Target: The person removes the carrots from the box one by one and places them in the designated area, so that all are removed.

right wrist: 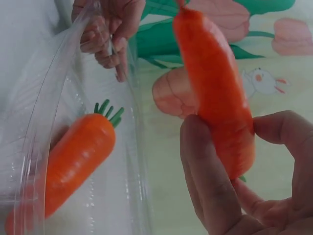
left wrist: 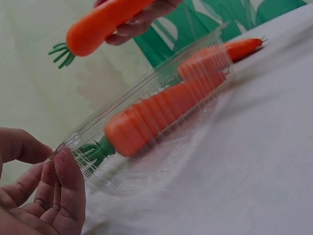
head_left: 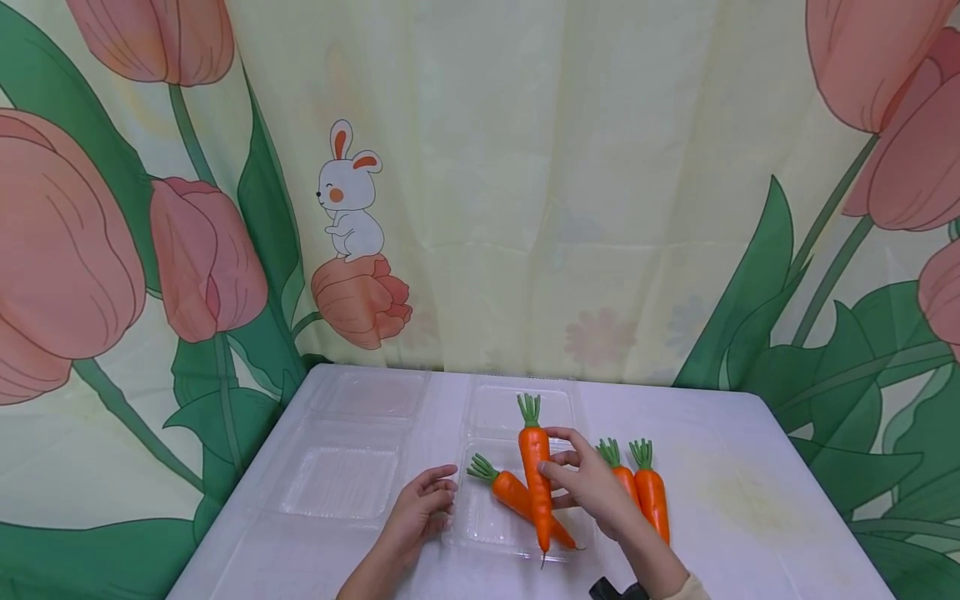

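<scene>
My right hand (head_left: 592, 487) holds an orange carrot (head_left: 534, 467) with a short green top, tilted above a clear plastic container (head_left: 476, 521). In the right wrist view, thumb and fingers are on either side of this carrot (right wrist: 215, 93). Inside the container another carrot (head_left: 510, 492) lies slantwise, its green top toward the left hand. My left hand (head_left: 420, 512) is at the container's left side; in the left wrist view its thumb and forefinger pinch the rim (left wrist: 73, 139). Two more carrots (head_left: 652, 500) lie on the table beyond the right hand, one partly hidden.
A second clear container (head_left: 337, 483) stands on the table's left, its lid (head_left: 375, 396) folded back. The middle container's lid (head_left: 491, 408) also lies back. A black object (head_left: 617, 590) shows at the front edge. Behind the white table (head_left: 750, 483) hangs a tulip-print curtain (head_left: 615, 208).
</scene>
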A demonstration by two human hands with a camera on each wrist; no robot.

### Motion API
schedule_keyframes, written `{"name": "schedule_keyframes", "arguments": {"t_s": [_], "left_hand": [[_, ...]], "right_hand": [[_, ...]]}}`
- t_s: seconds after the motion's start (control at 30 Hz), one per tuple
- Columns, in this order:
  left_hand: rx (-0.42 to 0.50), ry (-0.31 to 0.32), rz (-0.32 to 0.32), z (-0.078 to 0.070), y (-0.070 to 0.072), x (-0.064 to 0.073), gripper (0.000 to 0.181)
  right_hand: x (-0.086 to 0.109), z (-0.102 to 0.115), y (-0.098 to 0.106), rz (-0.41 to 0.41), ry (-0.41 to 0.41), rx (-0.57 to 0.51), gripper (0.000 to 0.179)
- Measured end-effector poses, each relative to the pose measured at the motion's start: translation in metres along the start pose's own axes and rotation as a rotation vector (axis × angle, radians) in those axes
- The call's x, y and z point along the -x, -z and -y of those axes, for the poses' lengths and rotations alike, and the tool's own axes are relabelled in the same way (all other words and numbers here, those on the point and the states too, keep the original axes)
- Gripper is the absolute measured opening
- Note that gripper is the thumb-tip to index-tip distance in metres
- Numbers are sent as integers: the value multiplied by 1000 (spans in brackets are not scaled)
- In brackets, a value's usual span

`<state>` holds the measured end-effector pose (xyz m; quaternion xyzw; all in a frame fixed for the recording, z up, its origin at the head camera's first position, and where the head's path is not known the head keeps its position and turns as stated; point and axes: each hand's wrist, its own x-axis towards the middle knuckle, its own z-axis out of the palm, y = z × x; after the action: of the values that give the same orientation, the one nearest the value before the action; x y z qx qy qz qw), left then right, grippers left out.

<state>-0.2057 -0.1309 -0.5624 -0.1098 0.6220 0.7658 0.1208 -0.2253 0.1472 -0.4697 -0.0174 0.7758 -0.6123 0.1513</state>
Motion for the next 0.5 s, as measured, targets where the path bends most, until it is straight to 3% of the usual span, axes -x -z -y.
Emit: {"name": "schedule_keyframes", "arguments": {"t_s": [0.5], "left_hand": [[10, 7, 10, 0, 1, 1, 52]], "right_hand": [[1, -3, 6, 39, -3, -94, 64]]}}
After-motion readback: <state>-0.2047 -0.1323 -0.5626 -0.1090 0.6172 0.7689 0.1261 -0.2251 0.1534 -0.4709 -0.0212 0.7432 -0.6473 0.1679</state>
